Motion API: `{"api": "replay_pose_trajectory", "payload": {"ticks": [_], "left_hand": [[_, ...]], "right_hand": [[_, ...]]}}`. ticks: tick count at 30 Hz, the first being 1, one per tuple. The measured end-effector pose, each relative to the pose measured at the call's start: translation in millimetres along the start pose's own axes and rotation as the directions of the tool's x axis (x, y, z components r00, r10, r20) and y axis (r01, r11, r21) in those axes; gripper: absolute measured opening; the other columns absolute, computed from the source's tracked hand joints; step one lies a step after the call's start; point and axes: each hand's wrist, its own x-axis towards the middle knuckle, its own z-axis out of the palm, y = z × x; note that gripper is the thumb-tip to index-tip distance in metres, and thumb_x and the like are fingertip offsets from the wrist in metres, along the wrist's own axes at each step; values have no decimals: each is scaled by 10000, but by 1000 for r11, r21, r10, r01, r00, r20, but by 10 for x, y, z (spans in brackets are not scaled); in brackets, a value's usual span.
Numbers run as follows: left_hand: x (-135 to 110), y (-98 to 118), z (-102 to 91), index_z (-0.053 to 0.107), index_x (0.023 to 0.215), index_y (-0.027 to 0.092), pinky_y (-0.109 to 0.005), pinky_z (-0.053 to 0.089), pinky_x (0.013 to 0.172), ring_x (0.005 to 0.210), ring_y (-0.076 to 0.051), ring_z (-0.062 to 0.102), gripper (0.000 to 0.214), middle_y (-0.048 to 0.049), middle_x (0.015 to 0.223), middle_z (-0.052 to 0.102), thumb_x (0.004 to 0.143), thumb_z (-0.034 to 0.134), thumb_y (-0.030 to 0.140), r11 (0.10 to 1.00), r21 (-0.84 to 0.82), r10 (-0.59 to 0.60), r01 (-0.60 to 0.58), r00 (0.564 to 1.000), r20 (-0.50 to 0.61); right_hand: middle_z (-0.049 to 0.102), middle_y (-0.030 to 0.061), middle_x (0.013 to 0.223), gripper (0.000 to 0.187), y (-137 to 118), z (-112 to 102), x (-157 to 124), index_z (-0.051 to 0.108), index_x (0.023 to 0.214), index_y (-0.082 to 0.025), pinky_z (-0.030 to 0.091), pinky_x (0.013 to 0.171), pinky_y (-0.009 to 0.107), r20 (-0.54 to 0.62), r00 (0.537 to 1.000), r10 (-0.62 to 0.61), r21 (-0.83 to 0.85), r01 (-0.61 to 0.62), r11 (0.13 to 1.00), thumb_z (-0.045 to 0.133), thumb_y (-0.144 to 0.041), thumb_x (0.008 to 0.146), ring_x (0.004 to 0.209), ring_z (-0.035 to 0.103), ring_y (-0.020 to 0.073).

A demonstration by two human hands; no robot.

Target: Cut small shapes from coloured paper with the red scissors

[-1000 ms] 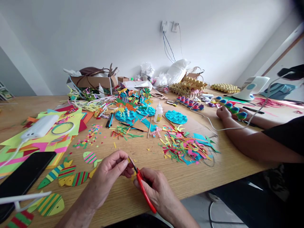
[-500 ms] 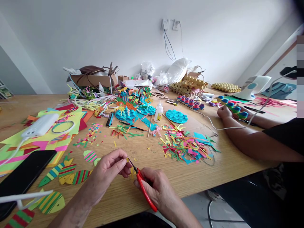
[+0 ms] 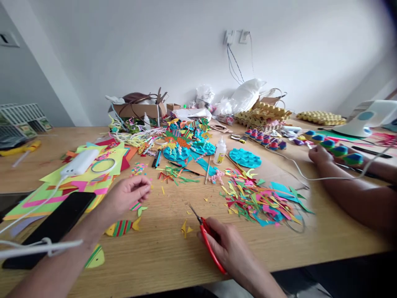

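My right hand (image 3: 232, 248) rests on the wooden table (image 3: 161, 252) near its front edge, closed round red-handled scissors (image 3: 208, 240) whose blades point up and to the left. A small yellow paper scrap (image 3: 185, 228) lies just left of the blades. My left hand (image 3: 125, 198) hovers further left over a striped paper fish (image 3: 122, 227), fingers curled in and pinched against the thumb; what they hold, if anything, is too small to name.
A black phone (image 3: 56, 225) and a white power bank (image 3: 80, 162) lie on coloured paper at left. Paper scraps (image 3: 257, 198), a glue bottle (image 3: 220, 151) and a turquoise disc (image 3: 245, 157) fill the middle. A co-worker's hand (image 3: 319, 155) holds a painted egg-carton strip (image 3: 336, 149) at right.
My hands have parted: the left one moved away to the left over the paper fish, and a yellow scrap now lies by the scissors. The view swung left.
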Motion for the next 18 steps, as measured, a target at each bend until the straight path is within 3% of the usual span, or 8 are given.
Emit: {"api": "replay_pose_trajectory", "payload": {"ticks": [3,6,8,10,11,13,18], "left_hand": [[155,-207,-351,540,699,190,-228,404,523,564,-128,488,157,49,592,492,759,461,312,980,196,-18,29,998,-58],[274,-442,-564,568,633,179,-233,418,546,588,-134,510,150,53,571,512,758,504,233,934,351,-70,70,997,-14],[339,-604,-610,607,664,157,-276,465,620,648,-156,561,170,33,611,565,802,516,198,893,440,-118,94,993,27],[395,-750,-609,634,894,137,-346,511,696,776,-186,615,146,-23,865,649,853,539,241,856,505,-165,109,984,67],[420,-811,-601,596,1038,145,-384,522,733,859,-201,623,220,-54,1025,634,864,548,270,840,531,-185,113,979,83],[463,-898,-585,542,1150,165,-422,522,775,943,-222,612,306,-80,1161,587,868,550,283,810,574,-211,118,973,98],[517,-952,-595,547,1146,171,-423,518,785,951,-222,608,295,-80,1165,587,870,545,276,753,646,-241,124,966,95]], "right_hand": [[488,1,568,323,92,8,34,376,620,-209,262,500,242,19,999,31,18,-32,999,318,-431,849,518,432,140],[450,-7,557,341,150,21,56,359,616,-214,276,506,247,18,999,41,45,-42,998,296,-472,830,529,426,149],[420,-16,548,352,170,28,61,352,606,-216,275,504,248,18,998,54,53,-55,997,294,-489,820,530,413,149],[409,-19,550,358,184,34,64,352,602,-215,277,506,250,16,998,61,56,-62,997,290,-494,817,534,406,149],[410,-18,554,360,191,37,67,353,603,-214,279,510,250,16,998,60,58,-60,997,287,-495,819,538,407,150],[414,-17,561,364,205,44,73,349,604,-214,280,514,251,16,999,51,59,-52,997,282,-497,822,543,405,150],[393,-26,556,371,228,54,76,343,609,-213,267,510,248,28,999,39,63,-41,997,289,-511,824,539,385,144]]}}
